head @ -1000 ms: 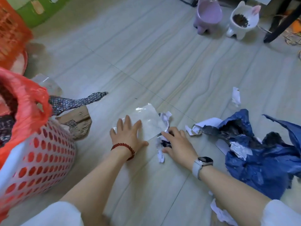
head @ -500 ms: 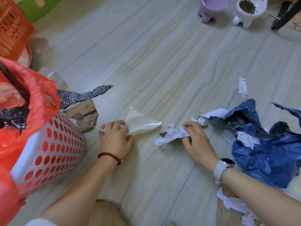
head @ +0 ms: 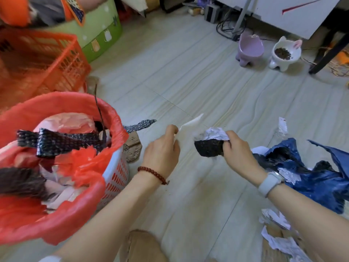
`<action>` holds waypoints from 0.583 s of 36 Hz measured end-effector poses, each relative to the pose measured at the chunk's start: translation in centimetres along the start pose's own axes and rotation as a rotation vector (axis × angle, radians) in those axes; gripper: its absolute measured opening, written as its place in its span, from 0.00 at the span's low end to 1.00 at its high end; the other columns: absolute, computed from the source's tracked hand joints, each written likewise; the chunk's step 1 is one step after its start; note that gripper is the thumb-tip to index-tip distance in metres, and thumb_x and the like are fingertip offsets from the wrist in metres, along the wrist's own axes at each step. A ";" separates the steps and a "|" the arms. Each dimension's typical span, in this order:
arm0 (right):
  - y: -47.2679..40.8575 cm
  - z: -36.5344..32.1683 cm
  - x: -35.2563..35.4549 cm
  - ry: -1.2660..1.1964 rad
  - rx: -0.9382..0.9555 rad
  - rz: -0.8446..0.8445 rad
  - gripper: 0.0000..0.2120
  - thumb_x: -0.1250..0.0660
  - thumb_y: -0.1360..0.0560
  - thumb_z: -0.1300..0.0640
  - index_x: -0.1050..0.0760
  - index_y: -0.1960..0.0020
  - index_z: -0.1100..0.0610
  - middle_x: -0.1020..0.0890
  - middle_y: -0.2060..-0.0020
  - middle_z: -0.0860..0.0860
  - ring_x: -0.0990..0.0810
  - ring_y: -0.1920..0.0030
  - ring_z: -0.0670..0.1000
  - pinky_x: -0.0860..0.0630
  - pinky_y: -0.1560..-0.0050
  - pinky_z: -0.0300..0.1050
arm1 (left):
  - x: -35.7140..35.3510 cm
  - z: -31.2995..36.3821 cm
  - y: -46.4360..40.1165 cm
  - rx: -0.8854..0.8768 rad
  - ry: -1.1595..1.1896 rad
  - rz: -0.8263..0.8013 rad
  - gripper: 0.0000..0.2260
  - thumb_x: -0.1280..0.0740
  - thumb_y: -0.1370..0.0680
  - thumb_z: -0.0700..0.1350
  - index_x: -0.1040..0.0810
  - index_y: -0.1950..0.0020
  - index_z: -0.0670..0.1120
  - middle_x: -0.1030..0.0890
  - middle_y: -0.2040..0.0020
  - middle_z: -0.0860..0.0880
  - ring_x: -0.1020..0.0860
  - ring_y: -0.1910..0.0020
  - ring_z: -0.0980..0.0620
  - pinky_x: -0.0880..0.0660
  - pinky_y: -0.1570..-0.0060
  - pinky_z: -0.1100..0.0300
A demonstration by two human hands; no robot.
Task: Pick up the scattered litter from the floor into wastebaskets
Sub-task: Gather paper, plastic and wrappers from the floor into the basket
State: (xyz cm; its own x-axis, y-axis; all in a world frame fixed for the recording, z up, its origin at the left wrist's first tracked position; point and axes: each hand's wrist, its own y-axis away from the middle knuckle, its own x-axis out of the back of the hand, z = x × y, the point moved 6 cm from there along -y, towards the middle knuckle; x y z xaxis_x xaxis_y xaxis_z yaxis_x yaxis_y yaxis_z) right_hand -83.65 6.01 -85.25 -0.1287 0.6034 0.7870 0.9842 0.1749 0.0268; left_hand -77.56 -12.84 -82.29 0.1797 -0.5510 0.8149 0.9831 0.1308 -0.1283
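Observation:
My left hand [head: 162, 151] grips a clear plastic bag [head: 189, 125], lifted off the floor. My right hand [head: 237, 151] grips a wad of crumpled white paper and black bubble wrap [head: 209, 143], also in the air. Both hands hover just right of the wastebasket [head: 118, 172], a white perforated bin lined with a red bag and filled with paper and black wrap. More litter lies on the floor: a blue torn plastic bag [head: 317, 178], white paper scraps [head: 277, 231], a cardboard piece [head: 133, 148] and a grey strip [head: 140, 124] beside the bin.
An orange crate [head: 47, 59] and a green tub [head: 102, 35] stand at the back left. Two pet bowls, purple [head: 249, 48] and white [head: 285, 53], sit at the back right near cables and a dark chair leg [head: 328, 53]. My knee [head: 143, 246] is at the bottom.
Both hands have lifted their litter off the floor and moved closer together. The head has tilted up, bringing the wastebasket's inside and the back of the room into view.

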 end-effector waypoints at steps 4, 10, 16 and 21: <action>-0.6 -5.8 2.0 -0.159 0.083 0.093 0.09 0.48 0.25 0.64 0.30 0.50 0.64 0.22 0.61 0.64 0.26 0.59 0.65 0.29 0.59 0.54 | 7.0 2.4 -0.5 -0.071 0.054 0.280 0.11 0.38 0.23 0.40 0.27 0.41 0.45 0.19 0.55 0.42 0.22 0.56 0.39 0.28 0.59 0.52; 0.2 -17.1 3.0 -0.353 0.319 0.154 0.09 0.47 0.24 0.67 0.32 0.58 0.56 0.29 0.71 0.46 0.32 0.68 0.53 0.36 0.65 0.46 | 17.9 0.3 1.2 -0.099 -0.058 0.628 0.10 0.34 0.27 0.42 0.20 0.48 0.42 0.17 0.59 0.43 0.19 0.62 0.41 0.25 0.62 0.54; 2.6 -26.3 0.7 -0.288 0.514 0.145 0.09 0.50 0.26 0.60 0.31 0.55 0.57 0.27 0.67 0.52 0.32 0.64 0.56 0.36 0.64 0.48 | 24.7 -5.5 4.7 0.217 -0.272 0.660 0.10 0.37 0.23 0.44 0.20 0.45 0.48 0.18 0.51 0.43 0.24 0.50 0.39 0.28 0.56 0.50; 3.9 -29.2 -6.2 0.322 0.621 -0.057 0.19 0.44 0.25 0.56 0.33 0.34 0.55 0.27 0.40 0.55 0.31 0.39 0.59 0.32 0.44 0.53 | 23.7 -9.6 7.0 0.461 -0.502 0.182 0.12 0.41 0.23 0.48 0.22 0.44 0.56 0.21 0.45 0.51 0.29 0.40 0.43 0.47 0.34 0.35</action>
State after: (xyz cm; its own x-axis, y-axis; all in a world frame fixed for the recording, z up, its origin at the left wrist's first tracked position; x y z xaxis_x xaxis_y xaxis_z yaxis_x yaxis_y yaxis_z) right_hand -75.44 -19.77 -72.03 -0.0412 0.3362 0.9409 0.7128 0.6698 -0.2081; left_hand -66.05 -32.87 -69.33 0.1924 -0.0545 0.9798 0.8036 0.5819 -0.1255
